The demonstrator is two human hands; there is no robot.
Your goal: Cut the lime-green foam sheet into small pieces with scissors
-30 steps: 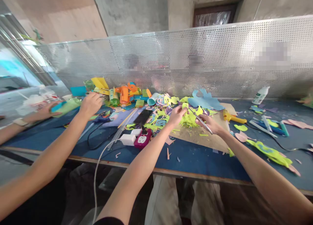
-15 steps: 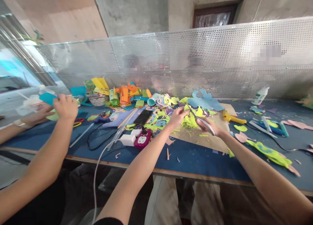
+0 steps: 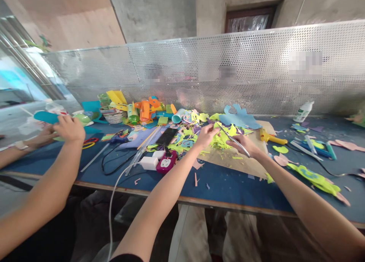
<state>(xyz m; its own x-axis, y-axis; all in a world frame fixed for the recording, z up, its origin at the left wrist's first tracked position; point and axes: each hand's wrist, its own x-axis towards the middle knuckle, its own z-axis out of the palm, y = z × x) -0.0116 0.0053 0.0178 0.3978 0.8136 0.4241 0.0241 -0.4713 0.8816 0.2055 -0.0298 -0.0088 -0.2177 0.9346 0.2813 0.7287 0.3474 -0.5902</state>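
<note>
My left hand pinches a yellow-green paper piece over a brown sheet on the blue table. My right hand is closed round a pair of silver scissors, whose blades reach into the paper close to my left fingers. Small yellow-green offcuts lie scattered under both hands.
A co-worker's two hands at the left hold rolled teal paper. A phone, a white charger with cable, and a maroon device lie left of my hands. A yellow tool, a blue cutout, a glue bottle.
The co-worker's near hand has pulled back left from the pile, carrying rolled teal paper. My scissors have shifted slightly along the yellow-green paper; my left hand holds its place.
</note>
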